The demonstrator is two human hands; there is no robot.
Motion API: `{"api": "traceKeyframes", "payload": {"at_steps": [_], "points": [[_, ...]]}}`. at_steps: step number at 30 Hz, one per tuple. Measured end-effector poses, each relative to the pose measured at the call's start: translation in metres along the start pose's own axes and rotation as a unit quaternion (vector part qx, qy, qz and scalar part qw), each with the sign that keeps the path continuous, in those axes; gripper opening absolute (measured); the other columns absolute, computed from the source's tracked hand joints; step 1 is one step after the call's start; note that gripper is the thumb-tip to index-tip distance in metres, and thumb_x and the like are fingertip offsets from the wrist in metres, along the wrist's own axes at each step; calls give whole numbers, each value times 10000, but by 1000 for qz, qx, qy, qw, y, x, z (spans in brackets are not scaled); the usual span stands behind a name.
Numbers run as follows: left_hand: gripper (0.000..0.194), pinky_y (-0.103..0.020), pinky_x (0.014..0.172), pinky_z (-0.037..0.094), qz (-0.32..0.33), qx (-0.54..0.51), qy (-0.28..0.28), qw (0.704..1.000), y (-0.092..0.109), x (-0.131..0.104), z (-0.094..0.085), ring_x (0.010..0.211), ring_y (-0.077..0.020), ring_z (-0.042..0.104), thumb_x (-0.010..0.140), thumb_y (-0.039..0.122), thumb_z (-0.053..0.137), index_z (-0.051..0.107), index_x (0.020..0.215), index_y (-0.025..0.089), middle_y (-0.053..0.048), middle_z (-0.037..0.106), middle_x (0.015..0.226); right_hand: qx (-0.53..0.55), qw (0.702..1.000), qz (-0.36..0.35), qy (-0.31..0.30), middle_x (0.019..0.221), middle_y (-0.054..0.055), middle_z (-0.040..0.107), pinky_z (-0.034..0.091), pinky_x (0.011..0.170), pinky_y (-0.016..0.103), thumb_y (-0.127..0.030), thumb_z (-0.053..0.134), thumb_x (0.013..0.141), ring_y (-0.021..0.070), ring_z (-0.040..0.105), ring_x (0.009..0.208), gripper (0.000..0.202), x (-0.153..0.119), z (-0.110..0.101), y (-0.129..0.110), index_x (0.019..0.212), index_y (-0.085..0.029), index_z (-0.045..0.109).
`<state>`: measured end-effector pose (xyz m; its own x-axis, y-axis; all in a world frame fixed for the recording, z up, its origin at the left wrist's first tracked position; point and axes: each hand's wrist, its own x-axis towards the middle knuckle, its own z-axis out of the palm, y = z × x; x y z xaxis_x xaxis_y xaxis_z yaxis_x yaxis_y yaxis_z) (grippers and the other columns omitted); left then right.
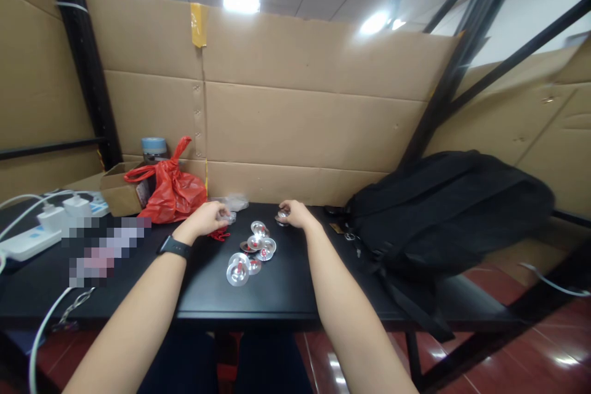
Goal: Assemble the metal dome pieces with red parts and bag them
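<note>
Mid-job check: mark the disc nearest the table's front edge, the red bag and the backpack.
Disc (237, 274): head view, middle of its round face.
Red bag (173, 192): head view, its bulging body.
Backpack (455, 212): head view, middle of its black body.

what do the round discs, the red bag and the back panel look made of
Round discs: glossy, perhaps clear plastic or metal, given bright highlights. Red bag: likely thin, shiny plastic, crinkled. Back panel: matte cardboard, apparently, brown with fold creases.
</note>
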<state>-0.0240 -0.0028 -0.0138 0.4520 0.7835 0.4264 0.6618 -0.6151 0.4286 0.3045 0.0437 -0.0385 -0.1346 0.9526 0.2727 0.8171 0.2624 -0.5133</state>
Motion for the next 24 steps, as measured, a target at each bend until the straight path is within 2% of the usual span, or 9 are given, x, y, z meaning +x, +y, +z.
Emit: {"api": "traceKeyframes", "payload": {"at_steps": [4,6,10,13,16,18,21,24], "points": [[196,-245,734,485,103,-50,-77,990,38,5,23,781,-177,666,821,284,640,764,959,221,-46,735,889,7,1000,17,-21,926,77,765,530,820,272,-192,856,617,203,717,864,359,-2,6,8,959,-155,750],[172,-246,738,474,133,-27,-100,986,52,6,36,793,-181,668,831,268,642,779,926,223,-58,736,907,6,1000,20,-24,880,64,768,530,816,271,-203,850,627,196,720,834,291,-3,6,7,900,-163,757],[118,-250,693,448,101,23,-113,988,61,4,52,751,-197,682,820,220,669,786,808,231,-53,748,807,0,1000,10,-2,985,89,764,514,886,326,-218,828,663,235,703,945,260,-3,0,-5,910,-180,759],[111,-256,656,429,61,65,-107,990,63,2,55,699,-202,670,825,234,684,767,754,217,-55,735,743,13,1000,-25,2,1092,98,742,500,924,345,-247,774,745,242,677,1019,264,-3,-3,-20,1001,-186,750],[123,-253,660,423,59,98,-104,988,64,3,53,716,-200,659,830,219,677,740,727,198,-58,727,758,50,996,-72,-22,1052,70,747,517,898,341,-269,745,783,216,679,966,239,-4,-1,-38,1012,-199,743],[119,-248,684,433,66,81,-77,991,61,5,50,741,-188,654,852,197,643,727,767,186,-55,730,801,124,985,-108,-57,1041,69,743,536,875,348,-300,749,784,198,681,914,269,-6,4,-49,1030,-192,727],[132,-248,723,453,47,31,25,998,54,10,41,762,-175,646,891,205,590,710,854,164,-63,734,867,283,939,-157,-116,1109,92,715,555,868,350,-349,827,697,190,686,931,492,-12,15,-68,1130,-179,665],[165,-255,748,469,26,-4,100,995,44,13,28,796,-179,651,902,249,574,710,886,157,-67,737,906,369,904,-180,-117,1088,90,707,544,902,344,-349,869,633,201,680,1004,568,-17,27,-88,1123,-172,642]]}}
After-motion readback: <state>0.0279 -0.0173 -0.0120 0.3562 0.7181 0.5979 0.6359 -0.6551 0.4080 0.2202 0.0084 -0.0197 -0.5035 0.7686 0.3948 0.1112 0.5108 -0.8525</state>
